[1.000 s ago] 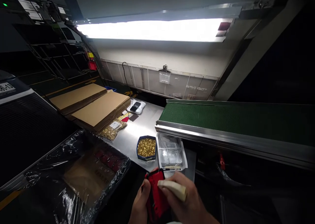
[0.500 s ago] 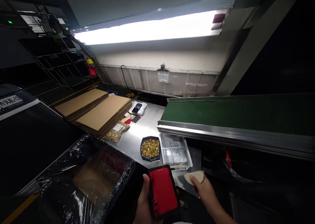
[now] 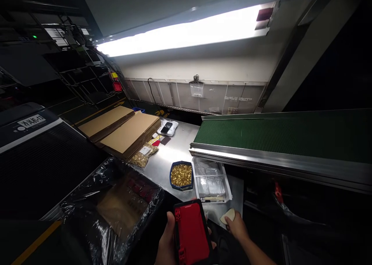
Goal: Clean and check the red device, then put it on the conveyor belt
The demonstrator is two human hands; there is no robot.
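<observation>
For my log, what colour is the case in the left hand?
The case is red, black-edged, clearest in the head view.

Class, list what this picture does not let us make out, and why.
All in the head view:
- Red case: underside, facing away from the camera.
- Left hand: most fingers, behind the case.
- Label: print, too small.
- Conveyor: one end, cut off by the right edge.

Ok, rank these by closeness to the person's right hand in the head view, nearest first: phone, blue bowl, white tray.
From the right hand:
1. White tray: just beyond the hand, a little to its left.
2. Blue bowl: on the tray's left side.
3. Phone: farther back and left, beyond the bowl.
</observation>
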